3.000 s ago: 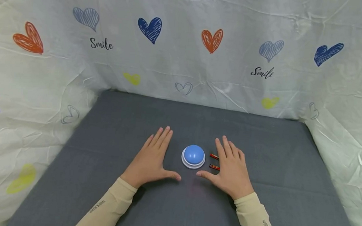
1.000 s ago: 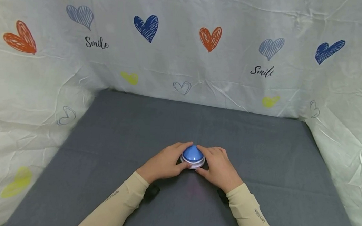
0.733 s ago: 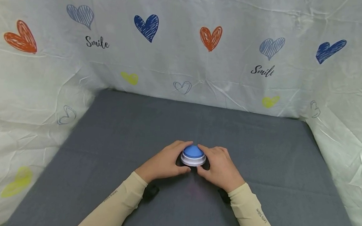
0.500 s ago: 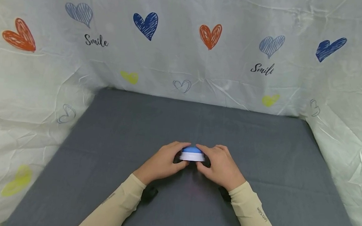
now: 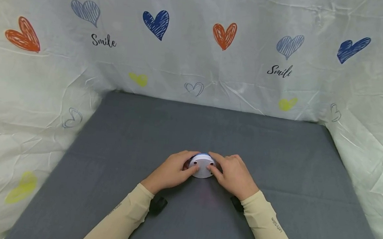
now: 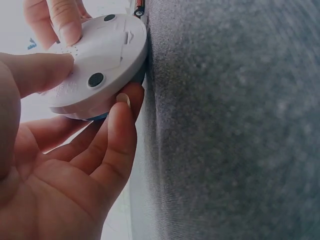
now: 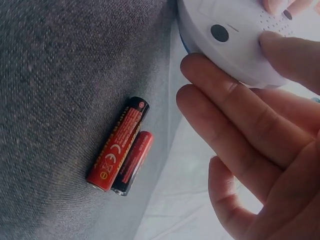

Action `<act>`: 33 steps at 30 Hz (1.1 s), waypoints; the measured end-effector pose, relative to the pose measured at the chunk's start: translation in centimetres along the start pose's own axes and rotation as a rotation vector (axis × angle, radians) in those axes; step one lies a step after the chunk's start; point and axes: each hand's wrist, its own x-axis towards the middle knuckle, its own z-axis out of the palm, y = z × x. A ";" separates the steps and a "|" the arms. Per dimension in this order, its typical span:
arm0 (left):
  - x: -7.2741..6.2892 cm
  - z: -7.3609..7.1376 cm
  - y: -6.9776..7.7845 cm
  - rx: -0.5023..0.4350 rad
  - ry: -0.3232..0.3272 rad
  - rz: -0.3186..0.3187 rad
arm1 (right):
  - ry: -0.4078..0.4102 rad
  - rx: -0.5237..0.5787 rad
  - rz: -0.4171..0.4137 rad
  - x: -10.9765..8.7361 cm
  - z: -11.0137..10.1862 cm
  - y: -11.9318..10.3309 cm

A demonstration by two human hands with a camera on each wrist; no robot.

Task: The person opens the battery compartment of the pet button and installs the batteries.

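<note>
Head view: round white-and-blue button (image 5: 203,167)

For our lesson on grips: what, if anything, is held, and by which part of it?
The button, by its base: both hands pinch it, thumbs on the underside, fingers at the edge.

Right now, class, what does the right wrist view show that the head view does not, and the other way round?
Only the right wrist view: two red-and-black batteries lying side by side on the cloth.

Only the head view: the cream sleeves and the "Smile" lettering on the backdrop.

Both: the grey cloth, and the round device with its white underside showing, held by the left hand and right hand.
</note>
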 end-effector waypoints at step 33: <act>0.0 0.0 0.0 -0.112 -0.068 -0.167 | 0.070 -0.012 -0.018 0.1 1.0 0.0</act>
